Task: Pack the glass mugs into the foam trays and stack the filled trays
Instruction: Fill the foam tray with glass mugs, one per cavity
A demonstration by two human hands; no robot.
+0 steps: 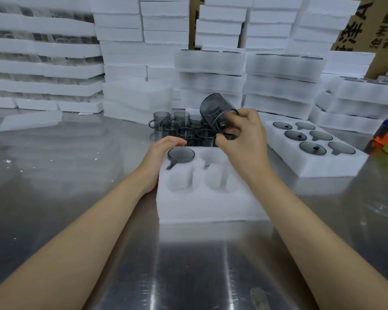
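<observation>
The grip of the right hand (244, 139) pinches a tipped mug (213, 110) above the foam tray (206, 204); the left hand (161, 153) rests loose on it.

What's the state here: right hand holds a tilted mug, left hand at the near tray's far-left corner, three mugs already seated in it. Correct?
Not quite: the head view shows one seated mug in the near tray, not three. The right hand does hold a tilted mug, left hand at the far-left corner.
</observation>
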